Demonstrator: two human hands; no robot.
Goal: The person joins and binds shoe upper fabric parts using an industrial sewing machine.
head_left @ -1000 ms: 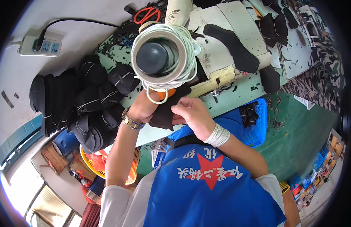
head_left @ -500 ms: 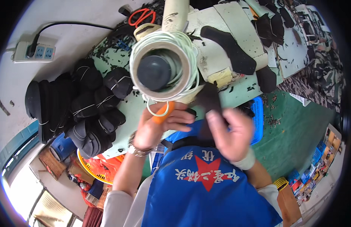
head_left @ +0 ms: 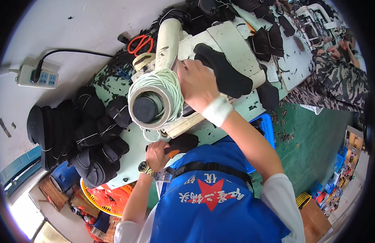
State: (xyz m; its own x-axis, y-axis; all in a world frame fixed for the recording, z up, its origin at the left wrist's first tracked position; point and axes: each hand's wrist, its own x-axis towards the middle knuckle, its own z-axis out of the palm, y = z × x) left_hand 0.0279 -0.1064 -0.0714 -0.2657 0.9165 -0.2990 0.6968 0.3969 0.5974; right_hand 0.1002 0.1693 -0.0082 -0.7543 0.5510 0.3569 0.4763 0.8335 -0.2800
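**Left hand on the black piece, right hand up at the sewing machine**

The black piece (head_left: 185, 142) lies at the near edge of the desk (head_left: 135, 158), where it is apparently easy to reach; the left hand (head_left: 156, 156) is part-closed over its 9 o'clock end, fingers bent, seemingly to keep it from sliding; an orange item (head_left: 172, 154) shows beside those fingers, too small to identify.

Toward 12 o'clock is the sewing machine (head_left: 168, 42); the right hand (head_left: 197, 86) is against it, fingers curled, their tips hidden, so I cannot tell whether it grips anything; a white wrap (head_left: 218, 111) circles that wrist, perhaps to keep strands handy.

At 11 o'clock a cord roll (head_left: 155, 101) sits at the machine's near end, probably for quick access; at 1 o'clock dark cut pieces (head_left: 230, 75) rest on the machine, likely using its flat top as a shelf; at 9 o'clock stand black bundles (head_left: 90, 133), several bound with pale cord, presumably to stay together; farther out, at 3 o'clock, is a blue basket (head_left: 268, 127).
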